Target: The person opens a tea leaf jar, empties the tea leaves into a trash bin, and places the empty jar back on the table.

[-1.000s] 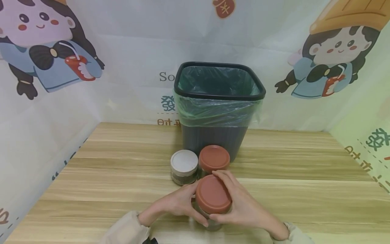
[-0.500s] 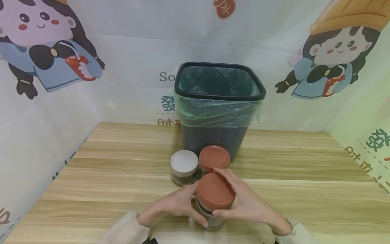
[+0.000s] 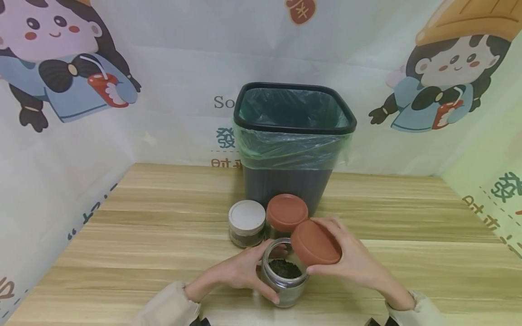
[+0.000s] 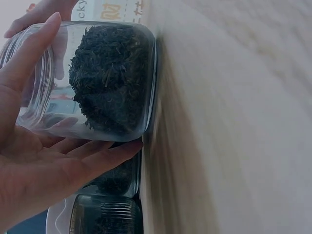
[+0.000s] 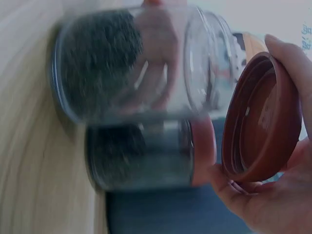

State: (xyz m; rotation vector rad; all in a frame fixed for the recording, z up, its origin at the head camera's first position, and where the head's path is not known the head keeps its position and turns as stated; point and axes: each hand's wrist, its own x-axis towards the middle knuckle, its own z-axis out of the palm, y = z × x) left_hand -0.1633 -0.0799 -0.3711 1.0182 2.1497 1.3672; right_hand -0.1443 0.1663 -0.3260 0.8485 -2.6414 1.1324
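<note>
Jar [image 3: 290, 295] stands open before the bin [image 3: 287, 181], fingers of my left hand [image 3: 244, 270] curled round it. Should they slacken, I judge, a knock from the lid [image 3: 316, 243], clamped by the fingers of my right hand [image 3: 351, 258] before the bin's right edge, could spill the dark leaves [image 3: 284, 269].

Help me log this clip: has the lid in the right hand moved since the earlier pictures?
Yes. Judged against the unmoved bin in the head view, the lid has shifted rightward and slightly toward the bin, off the open jar.
</note>
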